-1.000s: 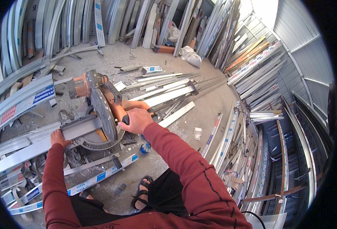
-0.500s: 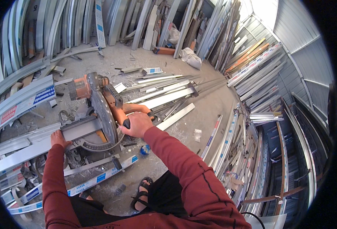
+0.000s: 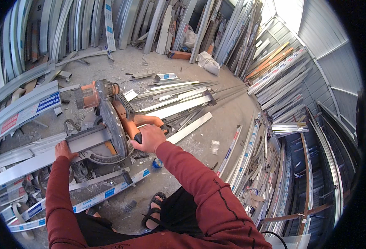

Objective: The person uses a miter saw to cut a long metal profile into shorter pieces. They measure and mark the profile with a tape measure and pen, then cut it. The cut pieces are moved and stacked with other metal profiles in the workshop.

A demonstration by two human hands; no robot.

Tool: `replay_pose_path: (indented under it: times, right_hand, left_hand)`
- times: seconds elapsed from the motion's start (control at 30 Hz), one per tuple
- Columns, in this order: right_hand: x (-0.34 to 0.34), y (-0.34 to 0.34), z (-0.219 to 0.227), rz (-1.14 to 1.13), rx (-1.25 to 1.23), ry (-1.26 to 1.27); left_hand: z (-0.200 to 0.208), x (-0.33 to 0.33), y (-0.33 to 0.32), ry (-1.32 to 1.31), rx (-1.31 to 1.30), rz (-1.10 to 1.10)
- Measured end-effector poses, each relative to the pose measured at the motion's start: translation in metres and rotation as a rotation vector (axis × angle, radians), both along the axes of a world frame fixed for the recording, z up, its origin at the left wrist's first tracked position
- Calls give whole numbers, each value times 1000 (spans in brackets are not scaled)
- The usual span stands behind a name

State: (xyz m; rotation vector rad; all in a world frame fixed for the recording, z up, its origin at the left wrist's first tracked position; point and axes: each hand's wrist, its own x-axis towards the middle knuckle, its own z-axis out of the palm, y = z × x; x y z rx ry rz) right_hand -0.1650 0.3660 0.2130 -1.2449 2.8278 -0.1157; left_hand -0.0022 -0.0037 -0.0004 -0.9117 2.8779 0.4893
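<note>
My right hand (image 3: 149, 139) is closed round the orange handle of a miter saw (image 3: 127, 120) that stands on the floor. The saw's round blade (image 3: 116, 128) is beside a long silver metal profile (image 3: 29, 165), which lies across the saw base; I cannot tell whether they touch. On that profile, left of the blade, rests my left hand (image 3: 64, 150), its fingers over the far edge and its thumb out to the side. The curved scale (image 3: 104, 159) of the saw base shows on the near side.
Offcuts (image 3: 183, 99) and shavings litter the floor beyond the saw. A labelled profile (image 3: 108, 193) lies near my sandalled foot (image 3: 154, 211). Upright profiles (image 3: 79, 25) line the far wall; racks of long profiles (image 3: 278, 182) fill the right. A white sack (image 3: 208, 63) sits at the back.
The saw handle and my right hand have come slightly lower, toward me. My left hand and the profile under it have stayed in place.
</note>
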Motion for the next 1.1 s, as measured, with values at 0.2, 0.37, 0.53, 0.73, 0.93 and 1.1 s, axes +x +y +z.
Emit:
replay_pose_path:
  times: [0.2, 0.37, 0.53, 0.73, 0.93, 1.1]
  right_hand:
    - [0, 1, -4, 6, -17, 27]
    - [1, 3, -4, 2, -11, 24]
    - [3, 3, -6, -3, -43, 21]
    - [4, 5, -8, 10, -47, 31]
    - [7, 5, -11, 15, -38, 29]
    - [8, 8, -18, 18, -54, 23]
  left_hand:
    - [0, 1, 0, 28, -10, 1]
    - [4, 0, 3, 7, 13, -4]
    - [4, -1, 0, -15, 12, 3]
    - [6, -1, 1, -17, 26, 2]
    - [-1, 1, -2, 18, 19, -6]
    - [-3, 3, -3, 39, 26, -11]
